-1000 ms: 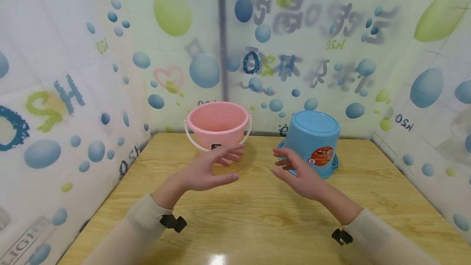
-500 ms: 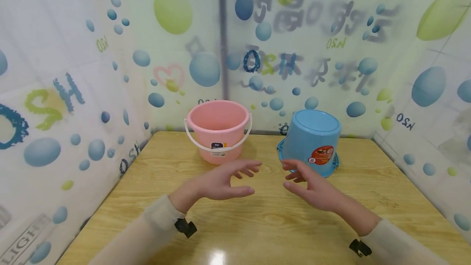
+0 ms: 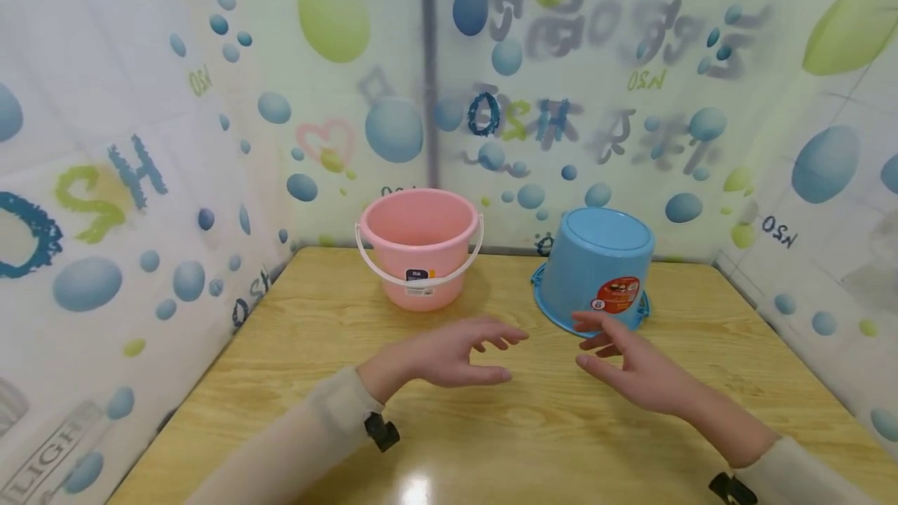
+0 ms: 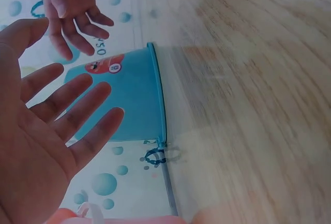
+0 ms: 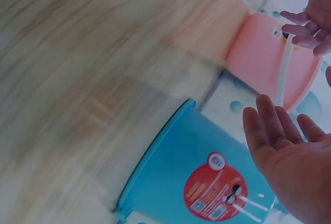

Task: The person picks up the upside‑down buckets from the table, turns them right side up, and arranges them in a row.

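Note:
A pink bucket (image 3: 421, 256) stands upright at the back of the wooden table, its white handle (image 3: 429, 282) hanging across the front. To its right a blue bucket (image 3: 596, 263) sits upside down, a red oval label on its side. My left hand (image 3: 452, 353) is held in front of the two buckets, fingers extended, thumb apart, holding nothing. My right hand (image 3: 641, 369) is in front of the blue bucket, its fingertips overlapping the lower edge in the head view. Both palms face inward, and the left wrist view shows the left fingers (image 4: 85, 102) spread and bare.
The wooden table (image 3: 533, 443) reaches back to a patterned curtain (image 3: 337, 100) printed with blue and green bubbles, which also hangs along both sides. Dark wrist cameras are strapped at the sleeves, one at the left wrist (image 3: 382, 432).
Both hands have moved right and slightly down toward me, the left leaving the front of the pink bucket and uncovering its label. Both buckets stay where they were.

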### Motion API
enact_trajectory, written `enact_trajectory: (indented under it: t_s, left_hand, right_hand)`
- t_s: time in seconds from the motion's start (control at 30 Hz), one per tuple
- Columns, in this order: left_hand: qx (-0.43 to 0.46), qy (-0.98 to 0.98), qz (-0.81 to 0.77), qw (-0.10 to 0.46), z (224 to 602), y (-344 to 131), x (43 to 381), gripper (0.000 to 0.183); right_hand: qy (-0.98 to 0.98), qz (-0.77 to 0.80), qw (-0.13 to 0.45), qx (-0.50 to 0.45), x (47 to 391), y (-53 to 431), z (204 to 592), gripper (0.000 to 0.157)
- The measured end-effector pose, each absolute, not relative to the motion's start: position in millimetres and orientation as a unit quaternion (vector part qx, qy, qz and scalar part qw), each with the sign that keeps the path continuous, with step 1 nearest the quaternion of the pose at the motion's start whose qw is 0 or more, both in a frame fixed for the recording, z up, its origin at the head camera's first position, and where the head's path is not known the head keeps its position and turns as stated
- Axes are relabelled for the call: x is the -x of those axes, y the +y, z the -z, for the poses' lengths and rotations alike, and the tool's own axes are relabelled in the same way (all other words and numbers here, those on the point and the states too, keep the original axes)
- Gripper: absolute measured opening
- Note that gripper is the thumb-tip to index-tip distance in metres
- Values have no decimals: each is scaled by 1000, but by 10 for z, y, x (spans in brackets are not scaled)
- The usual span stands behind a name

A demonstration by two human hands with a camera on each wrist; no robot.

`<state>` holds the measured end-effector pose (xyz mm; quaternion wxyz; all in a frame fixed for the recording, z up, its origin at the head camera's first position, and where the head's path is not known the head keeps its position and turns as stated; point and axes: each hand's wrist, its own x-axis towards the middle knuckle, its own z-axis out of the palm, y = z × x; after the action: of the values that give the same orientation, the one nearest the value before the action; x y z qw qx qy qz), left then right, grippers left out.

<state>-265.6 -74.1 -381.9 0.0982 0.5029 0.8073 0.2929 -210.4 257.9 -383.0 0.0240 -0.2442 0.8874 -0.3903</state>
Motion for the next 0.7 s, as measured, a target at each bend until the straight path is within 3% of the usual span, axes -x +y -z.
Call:
enact_trajectory:
  t_s: [0.7]
  left_hand:
    - [-451, 841, -277, 117, 4004, -221, 3209, 72]
  right_hand:
    - [932, 324, 13, 163, 2379, 3407, 4016, 73]
